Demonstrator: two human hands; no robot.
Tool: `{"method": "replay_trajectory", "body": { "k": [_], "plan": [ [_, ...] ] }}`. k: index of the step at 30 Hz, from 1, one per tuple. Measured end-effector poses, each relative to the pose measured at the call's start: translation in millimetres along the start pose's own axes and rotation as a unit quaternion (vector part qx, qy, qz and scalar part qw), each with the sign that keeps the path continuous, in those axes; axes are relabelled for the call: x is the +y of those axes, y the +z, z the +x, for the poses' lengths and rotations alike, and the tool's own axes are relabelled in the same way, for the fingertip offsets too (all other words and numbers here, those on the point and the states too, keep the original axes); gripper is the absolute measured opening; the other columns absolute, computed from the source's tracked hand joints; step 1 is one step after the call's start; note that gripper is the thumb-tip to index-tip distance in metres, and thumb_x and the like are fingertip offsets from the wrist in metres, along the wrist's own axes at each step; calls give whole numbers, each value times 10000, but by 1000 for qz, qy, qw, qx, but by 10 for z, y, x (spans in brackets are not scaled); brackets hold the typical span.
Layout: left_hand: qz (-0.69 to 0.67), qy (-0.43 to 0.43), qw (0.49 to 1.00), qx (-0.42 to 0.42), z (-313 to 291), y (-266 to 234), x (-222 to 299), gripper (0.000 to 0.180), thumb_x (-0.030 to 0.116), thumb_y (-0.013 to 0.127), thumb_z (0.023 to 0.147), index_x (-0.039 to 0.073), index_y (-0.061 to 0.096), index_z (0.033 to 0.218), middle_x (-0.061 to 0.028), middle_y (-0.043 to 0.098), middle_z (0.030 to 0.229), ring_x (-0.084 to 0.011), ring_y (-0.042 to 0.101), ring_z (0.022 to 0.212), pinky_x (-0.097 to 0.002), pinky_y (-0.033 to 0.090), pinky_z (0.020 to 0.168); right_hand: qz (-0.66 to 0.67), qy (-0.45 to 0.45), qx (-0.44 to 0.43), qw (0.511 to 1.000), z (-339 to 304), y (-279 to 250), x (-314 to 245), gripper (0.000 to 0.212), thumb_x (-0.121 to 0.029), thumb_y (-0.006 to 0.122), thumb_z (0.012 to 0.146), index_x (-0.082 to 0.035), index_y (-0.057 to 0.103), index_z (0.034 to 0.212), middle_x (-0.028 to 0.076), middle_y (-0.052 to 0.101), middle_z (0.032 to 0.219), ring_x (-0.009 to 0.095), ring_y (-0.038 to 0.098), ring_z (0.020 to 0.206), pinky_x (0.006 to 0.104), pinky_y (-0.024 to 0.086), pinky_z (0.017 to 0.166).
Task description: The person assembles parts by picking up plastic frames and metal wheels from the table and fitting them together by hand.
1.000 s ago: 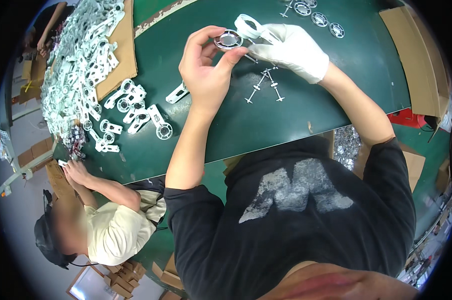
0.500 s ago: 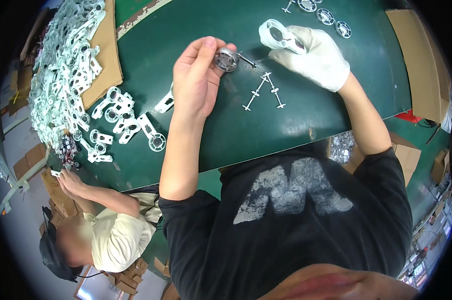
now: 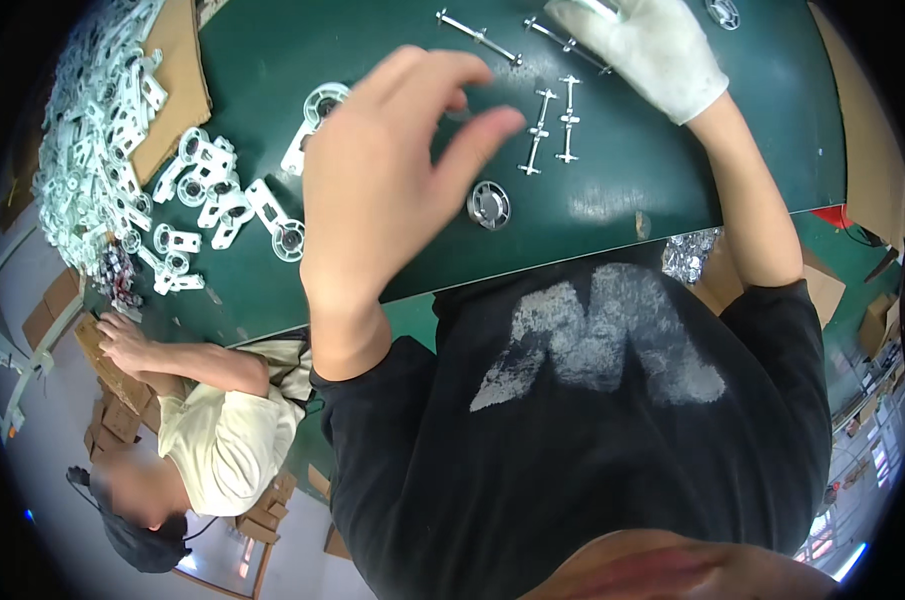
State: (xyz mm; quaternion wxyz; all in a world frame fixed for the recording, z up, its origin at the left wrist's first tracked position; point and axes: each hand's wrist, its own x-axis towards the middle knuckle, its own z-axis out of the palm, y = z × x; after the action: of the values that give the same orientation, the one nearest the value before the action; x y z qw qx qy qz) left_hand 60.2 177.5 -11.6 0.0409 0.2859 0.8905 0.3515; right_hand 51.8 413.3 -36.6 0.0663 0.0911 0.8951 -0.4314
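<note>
My bare left hand (image 3: 377,165) hovers over the table with thumb and fingers apart and nothing between them. Below its thumb, a round silver spoked wheel (image 3: 489,206) lies flat near the table's front edge. My right hand, in a white glove (image 3: 657,50), is closed at the top edge around a white plastic part (image 3: 600,8), mostly hidden and cut off by the frame. Beside the glove lies a thin metal rod with small collars (image 3: 552,35). Two similar rods (image 3: 569,120) stand side by side nearer me, and another rod (image 3: 479,38) lies farther left.
White ring-ended plastic parts (image 3: 212,185) lie loose at left, one (image 3: 322,105) partly behind my left hand. A big heap of them (image 3: 92,120) rises beside a cardboard sheet (image 3: 177,80). Another spoked wheel (image 3: 722,13) sits far right. A co-worker (image 3: 222,440) works at lower left.
My left hand has let go of the spoked wheel and rod and opened; a wheel now lies near the table edge. My right hand has moved farther away with the white part. The view has shifted.
</note>
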Motion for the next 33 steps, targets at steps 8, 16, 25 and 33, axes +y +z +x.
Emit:
{"method": "replay_trajectory", "body": {
  "k": [8, 16, 25, 33],
  "plan": [
    [96, 54, 993, -45, -907, 265, -82, 759, 540, 840, 655, 160, 661, 1287, -86, 579, 1273, -311, 543, 1092, -428, 419, 931, 125, -29, -18, 992, 4, 105, 83, 262, -167, 681, 958, 9, 687, 1152, -32, 677, 859, 31, 565, 722, 221, 474, 647],
    [109, 44, 993, -10, -1201, 316, -350, 500, 411, 871, 675, 154, 722, 1078, -6, 610, 1032, -231, 577, 915, -386, 425, 822, 79, -106, 8, 991, 86, 156, 233, 221, -158, 689, 944, -17, 693, 1114, -45, 658, 869, 37, 549, 753, 231, 462, 678],
    [40, 26, 992, 117, -741, 253, -464, 606, 282, 912, 693, 83, 680, 1217, -78, 631, 1141, -291, 620, 946, -387, 525, 792, 36, -47, -26, 998, 37, 73, 109, 207, -154, 677, 947, -31, 693, 1112, -48, 647, 857, 32, 529, 741, 223, 447, 653],
    [132, 32, 990, 38, -755, 242, -551, 542, 366, 867, 725, 109, 682, 1166, -45, 596, 1054, -262, 595, 889, -378, 481, 765, 28, -53, 4, 998, -57, 40, 39, 256, -164, 694, 930, -21, 694, 1142, -17, 668, 865, 58, 572, 762, 260, 488, 685]
  ]
}}
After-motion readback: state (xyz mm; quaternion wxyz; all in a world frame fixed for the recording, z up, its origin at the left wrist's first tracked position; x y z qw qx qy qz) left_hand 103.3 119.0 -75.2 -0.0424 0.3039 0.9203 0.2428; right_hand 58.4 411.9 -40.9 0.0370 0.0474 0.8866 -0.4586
